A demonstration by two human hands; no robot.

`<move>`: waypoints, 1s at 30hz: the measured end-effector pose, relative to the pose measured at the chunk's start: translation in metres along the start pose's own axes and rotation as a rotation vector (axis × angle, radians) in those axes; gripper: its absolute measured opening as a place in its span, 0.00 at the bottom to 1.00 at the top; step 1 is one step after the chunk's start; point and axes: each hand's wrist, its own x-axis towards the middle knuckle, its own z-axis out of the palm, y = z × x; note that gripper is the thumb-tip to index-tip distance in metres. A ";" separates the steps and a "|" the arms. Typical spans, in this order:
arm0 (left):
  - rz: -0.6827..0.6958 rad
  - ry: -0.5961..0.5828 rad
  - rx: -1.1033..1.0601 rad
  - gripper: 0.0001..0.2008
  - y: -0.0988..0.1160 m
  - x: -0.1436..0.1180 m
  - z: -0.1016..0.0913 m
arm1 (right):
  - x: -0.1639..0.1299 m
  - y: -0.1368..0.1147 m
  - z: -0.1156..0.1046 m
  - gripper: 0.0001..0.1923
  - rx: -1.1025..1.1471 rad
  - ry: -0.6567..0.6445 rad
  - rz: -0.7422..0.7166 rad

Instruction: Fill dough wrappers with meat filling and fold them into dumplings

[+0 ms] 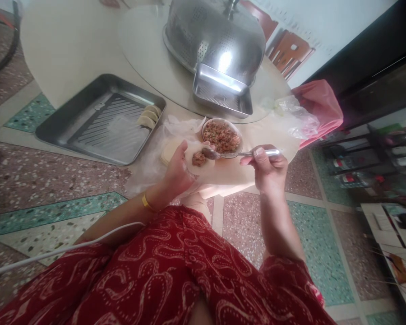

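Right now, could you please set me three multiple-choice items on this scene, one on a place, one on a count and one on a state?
1. Where does the bowl of filling stand?
A. inside the tray
B. on the table, beyond the hands
C. on the floor

2. How many folded dumplings lie in the metal tray?
A. three
B. none
C. ten

3. What state is the wrapper in the left hand in?
A. sealed shut
B. open, with filling on it
C. torn in half

Answers: 1 B, it sits by the table edge. 2 A, three lie in one corner. 3 B, the spoon in the right hand rests on it.

No text, label, brand, number or sign can be read anywhere in view.
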 end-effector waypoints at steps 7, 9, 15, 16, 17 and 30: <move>-0.047 -0.031 0.063 0.30 0.001 0.002 -0.007 | 0.003 -0.004 -0.004 0.15 -0.010 -0.070 -0.015; -0.062 -0.031 0.092 0.30 0.002 0.003 -0.009 | 0.004 -0.006 -0.005 0.16 -0.026 -0.063 -0.014; -0.080 -0.030 0.137 0.31 0.005 0.003 -0.008 | 0.009 -0.013 -0.005 0.15 -0.059 -0.131 0.006; -0.085 -0.016 0.134 0.31 0.005 0.003 -0.006 | 0.009 -0.014 -0.005 0.14 -0.063 -0.140 0.001; -0.091 0.000 0.128 0.31 0.006 0.003 -0.005 | 0.008 -0.016 -0.005 0.13 -0.071 -0.143 -0.009; -0.148 0.071 0.061 0.30 0.011 -0.002 -0.001 | -0.002 0.005 -0.010 0.06 -0.069 0.075 -0.189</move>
